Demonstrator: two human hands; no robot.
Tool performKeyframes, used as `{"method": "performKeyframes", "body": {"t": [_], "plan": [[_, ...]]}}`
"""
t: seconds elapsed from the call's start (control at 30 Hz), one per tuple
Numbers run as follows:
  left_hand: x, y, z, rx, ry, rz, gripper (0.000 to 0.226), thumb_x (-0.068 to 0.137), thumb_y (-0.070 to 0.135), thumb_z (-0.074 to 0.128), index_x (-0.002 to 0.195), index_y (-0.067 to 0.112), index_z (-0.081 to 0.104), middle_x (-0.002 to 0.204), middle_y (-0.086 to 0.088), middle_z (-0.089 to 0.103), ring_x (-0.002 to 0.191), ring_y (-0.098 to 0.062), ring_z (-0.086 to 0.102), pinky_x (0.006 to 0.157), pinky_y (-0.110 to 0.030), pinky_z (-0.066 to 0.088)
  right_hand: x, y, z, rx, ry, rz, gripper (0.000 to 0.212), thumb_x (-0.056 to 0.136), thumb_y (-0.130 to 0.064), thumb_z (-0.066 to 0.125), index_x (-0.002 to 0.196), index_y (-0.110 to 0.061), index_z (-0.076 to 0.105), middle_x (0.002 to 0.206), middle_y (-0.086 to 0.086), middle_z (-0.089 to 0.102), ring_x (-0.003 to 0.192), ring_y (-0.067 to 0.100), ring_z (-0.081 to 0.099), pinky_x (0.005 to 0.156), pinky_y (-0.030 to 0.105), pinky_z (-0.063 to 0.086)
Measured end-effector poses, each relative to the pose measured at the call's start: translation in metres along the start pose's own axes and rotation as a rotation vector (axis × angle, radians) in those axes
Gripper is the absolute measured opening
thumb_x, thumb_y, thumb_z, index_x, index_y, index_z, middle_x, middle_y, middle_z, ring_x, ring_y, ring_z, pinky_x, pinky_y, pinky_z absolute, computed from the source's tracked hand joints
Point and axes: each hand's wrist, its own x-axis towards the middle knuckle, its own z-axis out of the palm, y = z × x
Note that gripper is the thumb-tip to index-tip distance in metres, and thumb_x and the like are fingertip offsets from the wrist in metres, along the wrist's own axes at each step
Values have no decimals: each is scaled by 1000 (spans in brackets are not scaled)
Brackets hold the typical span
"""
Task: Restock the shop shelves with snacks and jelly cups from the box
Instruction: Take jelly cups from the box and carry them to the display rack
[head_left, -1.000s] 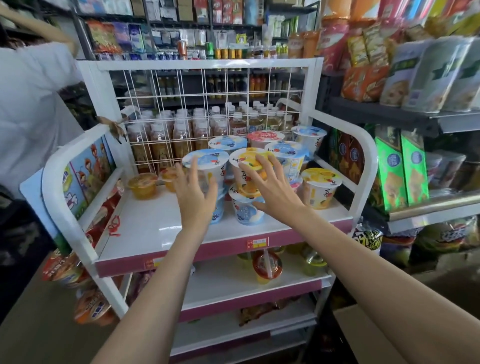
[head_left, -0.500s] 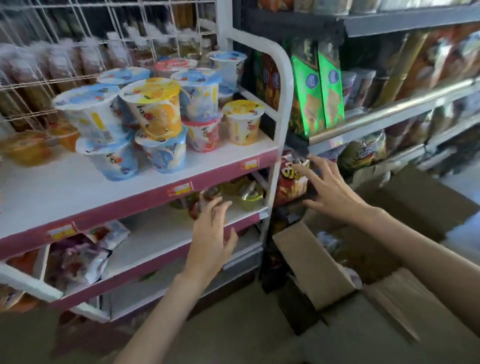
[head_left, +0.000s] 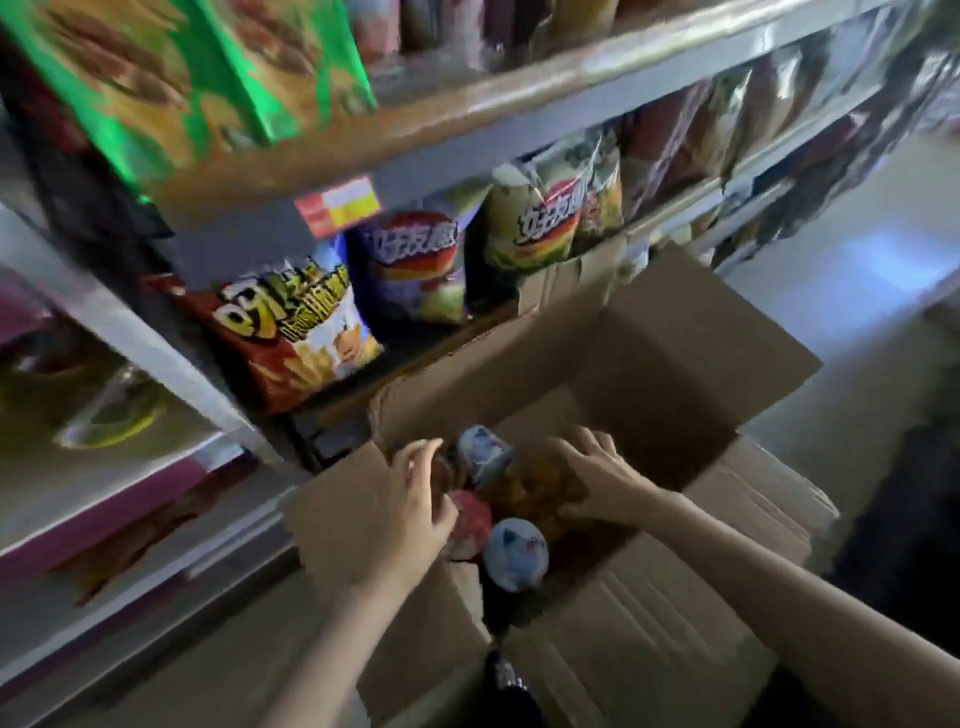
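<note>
Open brown corrugated cardboard box (head_left: 649, 364): round foil-lidded plastic jelly cups (head_left: 514, 553) lying between left hand (head_left: 410, 512) and right hand (head_left: 602, 483), both hovering, fingers spread, gripping nothing.

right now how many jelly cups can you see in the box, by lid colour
blue-lidded cups: 2
red-lidded cup: 1
total: 3 clearly visible; the rest of the cardboard box is too dark and blurred to count

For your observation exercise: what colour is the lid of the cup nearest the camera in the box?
Pale blue lid, seen in the head view.
</note>
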Motion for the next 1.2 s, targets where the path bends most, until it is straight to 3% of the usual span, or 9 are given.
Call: {"method": "performKeyframes", "body": {"t": [0.13, 0.23, 0.5, 0.63, 0.83, 0.9, 0.97, 1.07, 1.2], "plan": [[34, -3, 67, -117, 45, -183, 51, 81, 4, 63, 130, 8, 47, 123, -12, 49, 110, -26, 55, 85, -29, 46, 69, 35, 43, 98, -189, -25, 82, 85, -36, 64, 148, -21, 15, 153, 13, 16, 142, 38, 7, 114, 50, 12], [50, -9, 90, -48, 75, -199, 52, 77, 1, 65, 126, 5, 50, 115, -15, 54, 102, -31, 58, 81, -36, 48, 113, 49, 78, 97, -197, -94, 80, 83, -41, 66, 146, -17, 24, 149, 11, 29, 138, 32, 22, 112, 41, 19], [49, -24, 112, 23, 70, -226, 54, 77, 1, 64, 128, 8, 47, 116, -13, 53, 104, -31, 57, 85, -39, 46, 171, 62, 131, -498, -260, -373, 68, 90, -22, 52, 148, -26, 16, 153, 7, 20, 140, 27, 14, 113, 50, 9], [50, -24, 119, 14, 23, -256, 55, 77, 4, 64, 129, 9, 46, 119, -11, 52, 105, -31, 57, 85, -45, 48, 180, 70, 136, -433, -262, -310, 94, 77, -27, 71, 148, -20, 10, 155, 2, 16, 142, 25, 10, 111, 54, 13], [57, -19, 125, 27, -96, -332, 57, 82, 13, 64, 134, 13, 40, 125, -9, 48, 113, -28, 52, 90, -39, 44, 167, 63, 105, -179, -209, -328, 101, 67, -37, 77, 143, -14, 15, 149, 7, 23, 136, 27, 22, 114, 47, 16], [63, -12, 131, -130, -168, -406, 57, 83, 17, 66, 134, 17, 39, 127, -6, 48, 118, -22, 49, 91, -27, 40, 150, 64, 73, 25, -179, -377, 104, 63, -36, 79, 143, -18, 14, 142, 6, 28, 131, 28, 30, 110, 42, 26], [73, 4, 138, -513, -241, -579, 53, 82, 24, 68, 129, 24, 44, 124, -2, 52, 117, -17, 51, 89, -23, 41, 126, 64, 39, 207, -130, -464, 105, 63, -31, 80, 144, -23, 13, 138, 3, 29, 128, 22, 33, 107, 34, 31], [86, 33, 145, -1036, -336, -805, 46, 70, 32, 72, 113, 36, 55, 118, 0, 58, 105, -18, 61, 85, -35, 53, 92, 64, 9, 336, 27, -596, 104, 63, -25, 81, 145, -18, 16, 137, 2, 33, 126, 12, 32, 106, 19, 26], [92, 38, 151, -1058, -344, -805, 31, 82, 12, 67, 101, 35, 58, 112, -6, 58, 98, -22, 63, 81, -43, 56, 87, 75, 9, 440, 5, -592, 106, 65, -32, 83, 144, -23, 14, 140, -3, 32, 129, 3, 29, 107, 7, 20]]}}
